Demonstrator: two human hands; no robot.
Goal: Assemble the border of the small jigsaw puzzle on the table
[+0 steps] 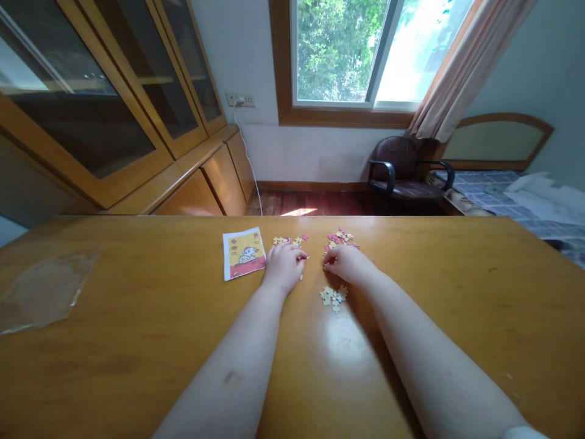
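Both hands rest on a wooden table [137,341] among small jigsaw pieces. My left hand [284,265] lies knuckles up with its fingers curled, pinching a small piece at the fingertips, just below a scatter of yellow pieces [287,240]. My right hand [345,262] is curled too, fingertips pinched toward the left hand; what they hold is too small to name. Pink pieces [342,238] lie just beyond it. A cluster of pale pieces [333,297] sits near my right wrist. A reference picture card [244,252] with a cartoon animal lies left of my left hand.
A clear plastic bag [43,289] lies flat at the table's left. Beyond the table stand wooden glass-door cabinets [114,110], a dark armchair [404,171] under the window, and a bed [512,195] at the right.
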